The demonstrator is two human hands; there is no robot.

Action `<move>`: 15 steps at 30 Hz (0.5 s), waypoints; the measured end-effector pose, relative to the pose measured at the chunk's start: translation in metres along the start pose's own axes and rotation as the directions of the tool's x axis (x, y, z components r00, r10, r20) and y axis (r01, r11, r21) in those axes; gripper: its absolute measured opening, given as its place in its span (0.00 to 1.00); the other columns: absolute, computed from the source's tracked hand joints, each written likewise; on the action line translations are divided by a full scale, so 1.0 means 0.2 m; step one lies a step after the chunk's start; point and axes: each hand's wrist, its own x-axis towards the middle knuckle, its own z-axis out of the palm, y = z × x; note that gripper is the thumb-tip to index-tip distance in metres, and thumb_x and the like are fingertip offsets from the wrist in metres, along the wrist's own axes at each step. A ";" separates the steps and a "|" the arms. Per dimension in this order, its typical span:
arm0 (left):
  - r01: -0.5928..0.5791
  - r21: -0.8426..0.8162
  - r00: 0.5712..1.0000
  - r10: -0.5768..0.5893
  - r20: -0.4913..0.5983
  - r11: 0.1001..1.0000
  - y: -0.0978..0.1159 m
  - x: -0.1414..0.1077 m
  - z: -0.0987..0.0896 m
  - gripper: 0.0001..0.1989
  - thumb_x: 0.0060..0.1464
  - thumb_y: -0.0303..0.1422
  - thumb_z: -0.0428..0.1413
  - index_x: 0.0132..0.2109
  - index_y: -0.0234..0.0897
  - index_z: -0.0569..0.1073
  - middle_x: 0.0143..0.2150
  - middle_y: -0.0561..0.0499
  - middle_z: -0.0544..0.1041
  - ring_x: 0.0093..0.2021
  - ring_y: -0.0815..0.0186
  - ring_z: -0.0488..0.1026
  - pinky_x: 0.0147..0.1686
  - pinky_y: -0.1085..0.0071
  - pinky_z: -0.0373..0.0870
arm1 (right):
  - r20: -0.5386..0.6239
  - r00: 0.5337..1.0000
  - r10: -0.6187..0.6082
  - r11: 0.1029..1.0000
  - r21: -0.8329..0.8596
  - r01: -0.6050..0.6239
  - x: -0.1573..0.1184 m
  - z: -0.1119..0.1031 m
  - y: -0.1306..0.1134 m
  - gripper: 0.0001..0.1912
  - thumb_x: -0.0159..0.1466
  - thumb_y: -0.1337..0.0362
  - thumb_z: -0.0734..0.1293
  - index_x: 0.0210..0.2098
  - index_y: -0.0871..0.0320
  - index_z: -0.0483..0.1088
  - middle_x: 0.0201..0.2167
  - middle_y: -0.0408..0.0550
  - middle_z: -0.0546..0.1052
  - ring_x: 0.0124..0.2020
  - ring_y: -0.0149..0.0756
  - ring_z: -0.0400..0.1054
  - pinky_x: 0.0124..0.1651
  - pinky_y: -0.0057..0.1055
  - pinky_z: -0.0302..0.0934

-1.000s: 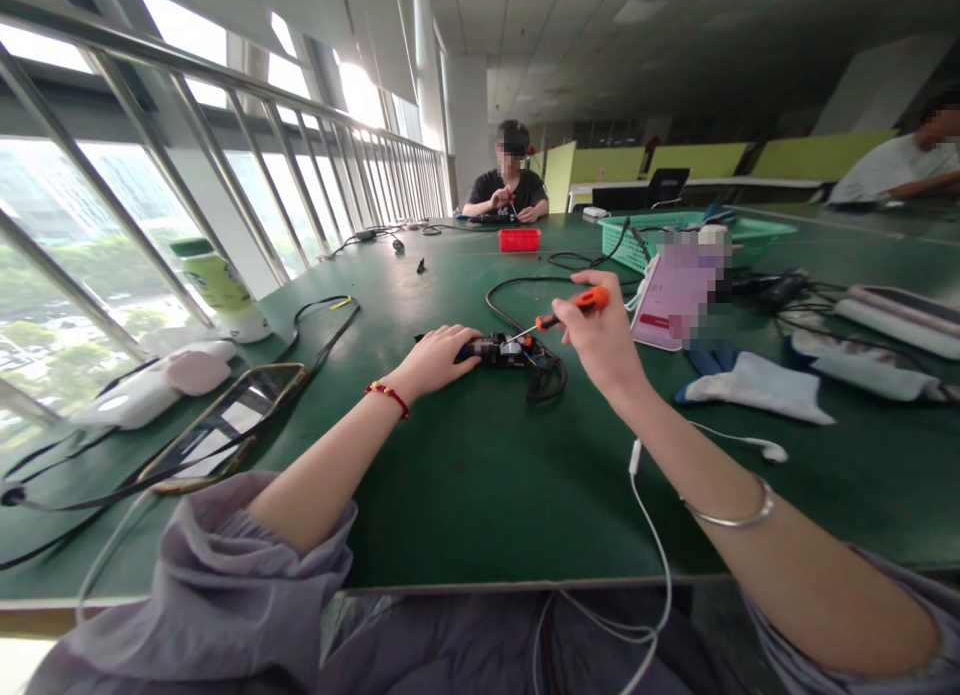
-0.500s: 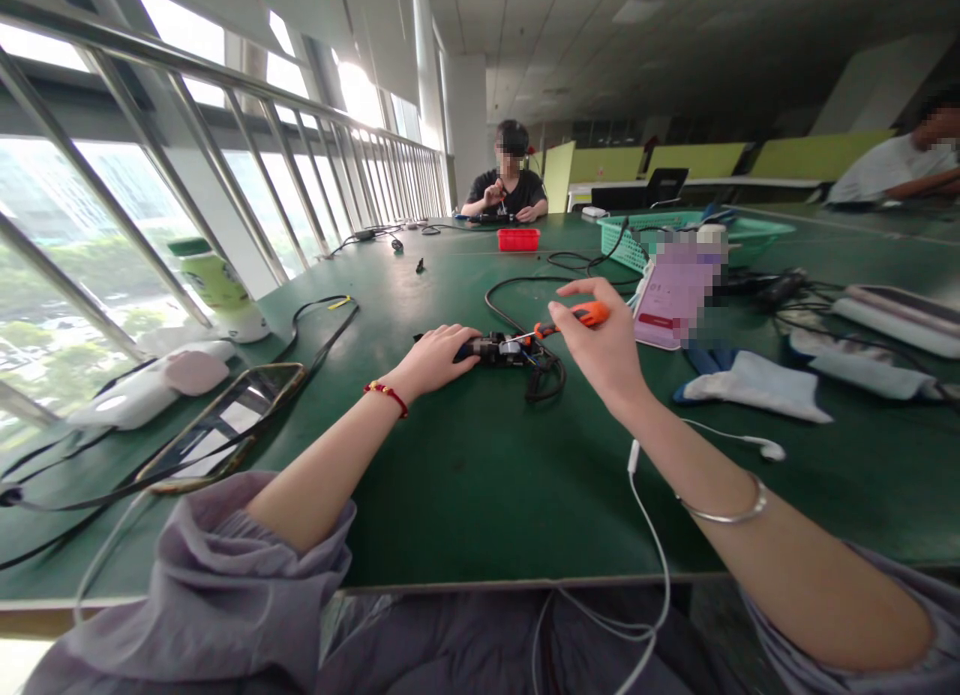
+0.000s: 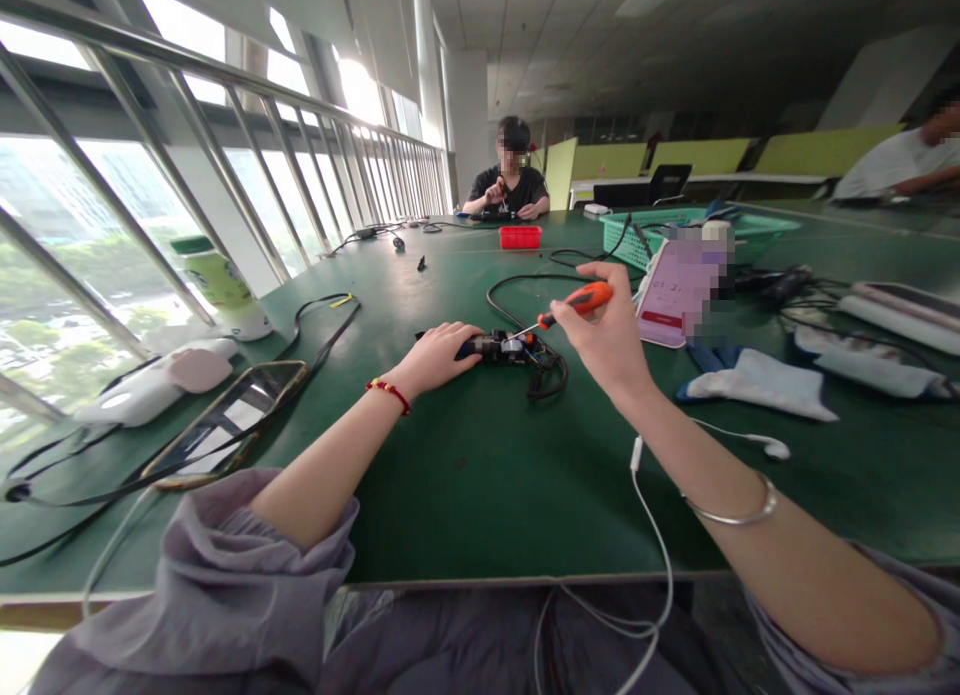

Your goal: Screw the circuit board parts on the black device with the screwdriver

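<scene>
Green table (image 3: 450,505) fills the lower and middle frame, with a metal railing (image 3: 285,115) and bright windows at upper left and a dim office at upper right. Near the centre lies the device (image 3: 504,347), black, with small wires and a cable at its right end. The left hand (image 3: 444,360) is closed over the device's left part, thumb along the near side. The right hand (image 3: 611,340) holds the orange and black screwdriver (image 3: 581,303) in a narrow fingertip grip, the shaft slanting down left to the device's right part; whether the tip touches it is too small to tell.

At upper right, the mesh basket (image 3: 622,237) holds dark cables and a blue item; the rest of its load is unclear. A red tray (image 3: 520,238) sits at upper centre, its inside too far off to read. At left, a green and white cup (image 3: 223,293) stands beside the railing, its green lid on, so its contents are hidden. A pink phone (image 3: 671,290) leans in front of the basket. Beyond the tray, a person (image 3: 510,180) in black sits at the table.
</scene>
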 end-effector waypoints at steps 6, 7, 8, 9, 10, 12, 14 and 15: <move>0.003 0.012 1.000 -0.003 0.008 1.000 0.00 0.00 -0.01 0.21 0.57 0.39 0.50 0.56 0.38 0.66 0.52 0.45 0.72 0.50 0.55 0.69 0.51 0.59 0.65 | 0.064 0.997 0.053 0.999 -0.001 -0.053 -0.01 0.00 0.00 0.12 0.55 0.56 0.66 0.35 0.54 0.63 0.23 0.37 0.66 0.22 0.28 0.62 0.27 0.28 0.57; 0.003 0.016 1.000 -0.003 0.009 1.000 0.01 0.00 -0.01 0.21 0.57 0.39 0.50 0.56 0.38 0.66 0.52 0.45 0.72 0.50 0.55 0.69 0.51 0.59 0.65 | 0.064 0.998 0.029 0.999 0.018 -0.030 -0.01 0.00 0.00 0.14 0.53 0.58 0.67 0.38 0.54 0.63 0.24 0.37 0.67 0.23 0.28 0.62 0.28 0.28 0.57; 0.002 0.018 1.000 -0.002 0.010 1.000 0.01 0.00 -0.01 0.21 0.56 0.39 0.50 0.56 0.37 0.66 0.52 0.45 0.72 0.51 0.55 0.69 0.51 0.59 0.65 | 0.058 0.998 0.011 1.000 0.025 -0.013 -0.01 0.01 -0.01 0.17 0.52 0.60 0.67 0.40 0.53 0.62 0.26 0.37 0.68 0.23 0.28 0.62 0.29 0.28 0.58; 0.001 0.020 1.000 -0.001 0.012 1.000 0.01 0.00 -0.01 0.22 0.56 0.39 0.50 0.56 0.37 0.66 0.53 0.45 0.71 0.51 0.55 0.69 0.51 0.59 0.65 | 0.047 0.999 0.006 1.000 0.017 -0.007 -0.01 0.01 -0.01 0.20 0.51 0.60 0.68 0.42 0.53 0.61 0.27 0.37 0.68 0.24 0.28 0.62 0.29 0.28 0.58; -0.001 0.021 1.000 0.001 0.015 1.000 0.01 0.00 -0.01 0.22 0.55 0.38 0.50 0.56 0.37 0.65 0.53 0.45 0.71 0.51 0.55 0.69 0.51 0.59 0.65 | 0.036 0.999 0.014 1.000 -0.010 -0.014 -0.01 0.01 -0.02 0.19 0.51 0.59 0.68 0.41 0.53 0.62 0.26 0.37 0.68 0.23 0.29 0.62 0.29 0.28 0.58; -0.002 0.024 1.000 0.001 0.023 1.000 0.01 -0.01 -0.01 0.23 0.53 0.36 0.51 0.57 0.37 0.65 0.52 0.45 0.71 0.51 0.55 0.68 0.52 0.59 0.65 | 0.036 0.998 0.055 0.996 -0.076 -0.052 -0.02 0.00 -0.02 0.14 0.54 0.54 0.67 0.35 0.54 0.65 0.22 0.37 0.66 0.23 0.29 0.62 0.29 0.29 0.57; -0.002 0.030 1.000 0.001 0.030 1.000 0.01 -0.01 -0.01 0.24 0.52 0.35 0.51 0.57 0.37 0.65 0.53 0.45 0.71 0.52 0.55 0.68 0.52 0.59 0.65 | 0.067 0.995 0.077 0.993 -0.091 -0.071 -0.02 0.00 -0.02 0.13 0.56 0.52 0.65 0.30 0.55 0.65 0.19 0.37 0.64 0.22 0.30 0.61 0.30 0.30 0.57; -0.004 0.033 0.999 0.003 0.034 0.999 0.01 -0.01 -0.02 0.25 0.51 0.35 0.50 0.57 0.37 0.65 0.53 0.44 0.71 0.52 0.54 0.68 0.52 0.59 0.65 | 0.082 0.994 0.067 0.995 -0.075 -0.061 -0.02 0.00 -0.02 0.12 0.56 0.53 0.65 0.30 0.55 0.65 0.19 0.38 0.64 0.22 0.30 0.62 0.30 0.30 0.58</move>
